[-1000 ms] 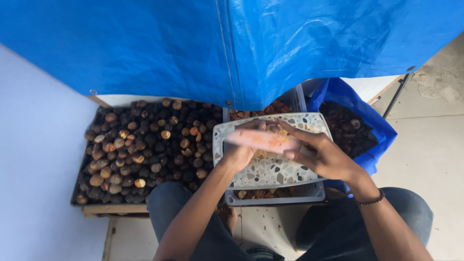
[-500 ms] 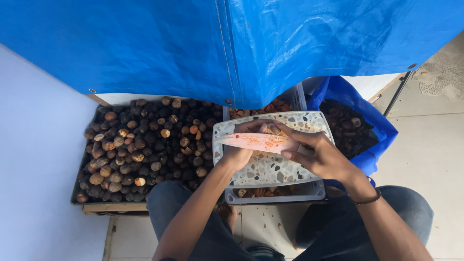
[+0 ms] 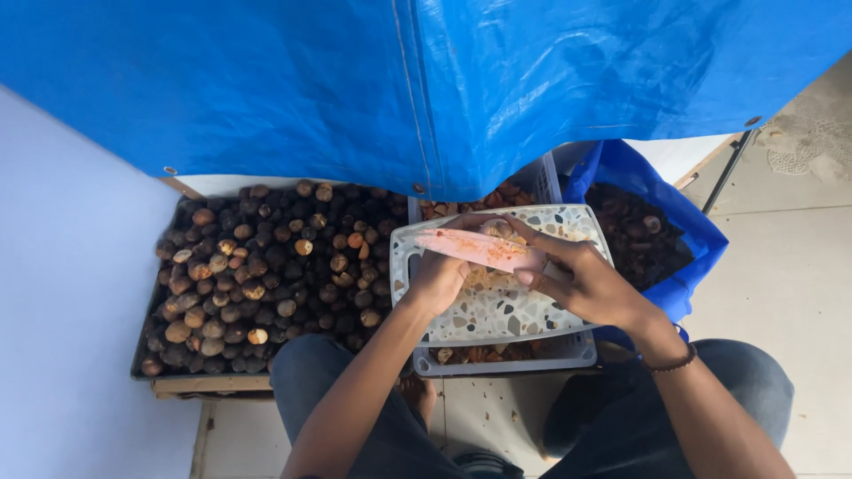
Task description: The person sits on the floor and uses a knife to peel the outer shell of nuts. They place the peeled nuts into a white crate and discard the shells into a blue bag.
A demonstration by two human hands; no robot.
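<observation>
Right fingers: curled closed round the handle end of a knife [image 3: 475, 248], thumb and forefinger pinching it near the blade
Left fingers: bent inward and closed over a small round nut [image 3: 499, 228], which shows just above the blade, between the two hands
Right hand [image 3: 590, 284]: rests low over the board, a dark beaded band at the wrist
Left hand [image 3: 441, 277]: knuckles up, pressed against the knife's underside; how firmly it grips the nut cannot be told
Knife: flat, long, pale orange-pink blade, smeared and dull, lying nearly level and pointing to the person's left, above the board
Nut: tan, rough-skinned, partly hidden by fingers, held over the far half of the board
Cutting board [image 3: 506, 310]: rounded rectangle, white with terrazzo-style speckles in grey, black and ochre; crumbs of orange-brown shavings on it; lies across the top of a crate
Crate [image 3: 532, 350]: pale grey plastic, slotted walls, brown pieces visible inside beneath the board
Tray of nuts [image 3: 266, 266]: dark shallow tray on a wooden frame, left of the board, heaped with round nuts, dark brown to tan, matt and wrinkled
Blue bag [image 3: 679, 235]: glossy woven plastic, open-mouthed, right of the crate, holding dark brown husky material
Tarpaulin [image 3: 426, 89]: blue, creased, with metal eyelets, hanging over the far side
Floor [image 3: 781, 275]: pale tiles, gritty
</observation>
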